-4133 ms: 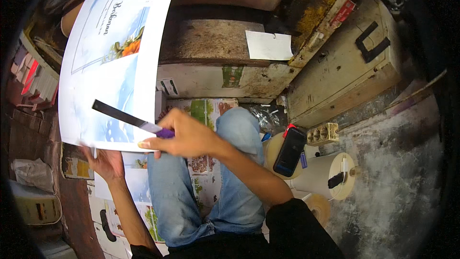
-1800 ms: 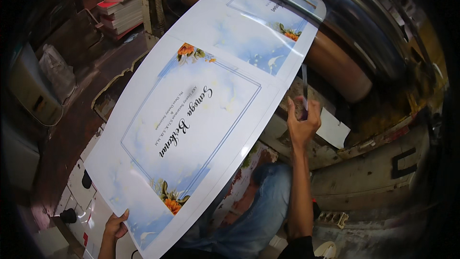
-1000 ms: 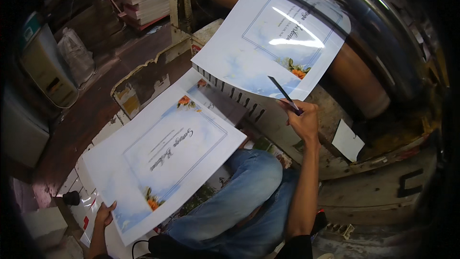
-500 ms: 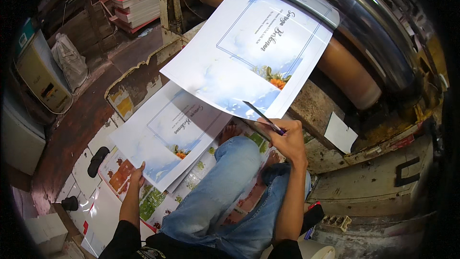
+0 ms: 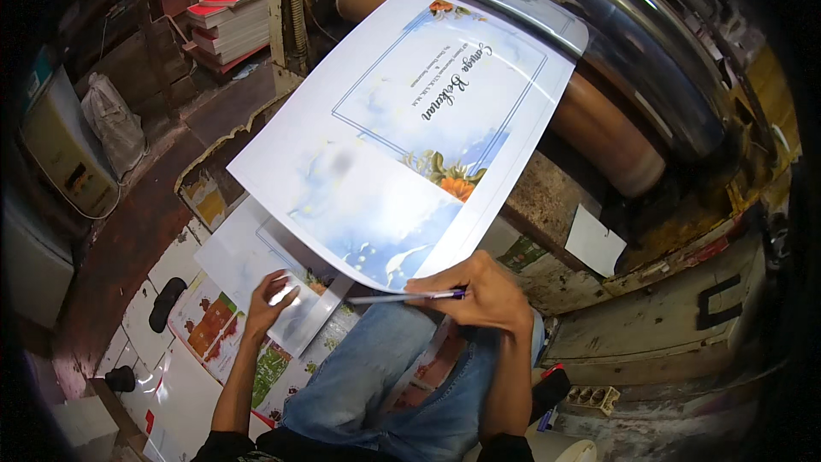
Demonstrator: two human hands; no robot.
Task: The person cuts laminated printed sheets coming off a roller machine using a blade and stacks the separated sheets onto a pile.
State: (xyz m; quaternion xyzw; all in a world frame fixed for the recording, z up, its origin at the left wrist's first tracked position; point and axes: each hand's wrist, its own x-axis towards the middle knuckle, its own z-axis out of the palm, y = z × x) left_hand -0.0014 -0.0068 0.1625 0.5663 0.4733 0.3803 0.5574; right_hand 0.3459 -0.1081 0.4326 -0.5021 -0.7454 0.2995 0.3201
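Note:
A large white printed sheet (image 5: 376,158), with a blue border, blue watercolour and orange flowers, comes down curved from the shiny metal roller (image 5: 684,111). At its near corner is my right hand (image 5: 483,295), closed round a thin knife-like tool (image 5: 385,298) with a purple end. Its long, narrow end points left, just below the sheet's edge. Whether the fingers also pinch the sheet, I cannot tell. Over a similar sheet (image 5: 235,239) lying lower on the left hovers my left hand (image 5: 272,298), its fingers curved and apart with nothing held. The upper sheet partly covers that lower one.
A brown roller (image 5: 616,133) runs beneath the metal one. On the right, a small white sheet (image 5: 594,241) lies on the machine's ledge. Stacked books with red covers (image 5: 229,21) stand at the back left. A power strip (image 5: 593,398) sits at the lower right.
The upper sheet has come farther out from the roller, toward me. My right hand has moved nearer and turned the tool leftward. My left hand has let go of the lower sheet's edge and risen.

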